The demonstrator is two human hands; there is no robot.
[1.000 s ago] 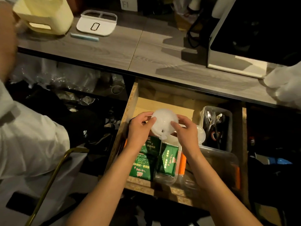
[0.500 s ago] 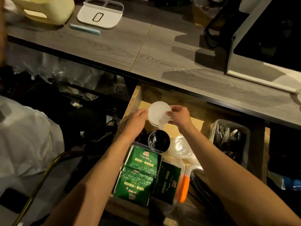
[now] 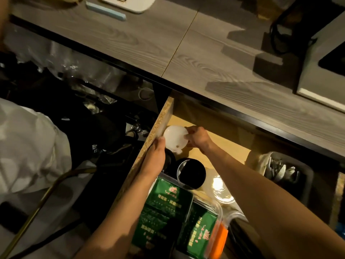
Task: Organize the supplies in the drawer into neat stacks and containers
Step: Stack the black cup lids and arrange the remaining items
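A white domed plastic lid [image 3: 175, 138] is held over the far left corner of the open drawer [image 3: 160, 128], just inside its chipboard left wall. It is pinched at its right edge by the curled fingers of the right hand [image 3: 198, 139]. The left hand [image 3: 155, 159] is laid along the drawer's left wall with its fingers extended, the fingertips touching the lid's near left edge; nothing is gripped by it.

Just near of the lid, a round black container [image 3: 191, 173] is seen standing in the drawer, and a second dark round thing is partly hidden under the left hand. Nearer still, green printed packets [image 3: 162, 206] are packed in a clear plastic box with an orange clasp [image 3: 220, 238]. A clear plastic cup lid [image 3: 221, 189] lies to the right of the black container. At the right side of the drawer, a clear bin [image 3: 306, 176] holding cutlery is seen.

Above the drawer, the grey wood-grain worktop [image 3: 186, 53] carries a pale blue bar [image 3: 105, 11] at the far left.
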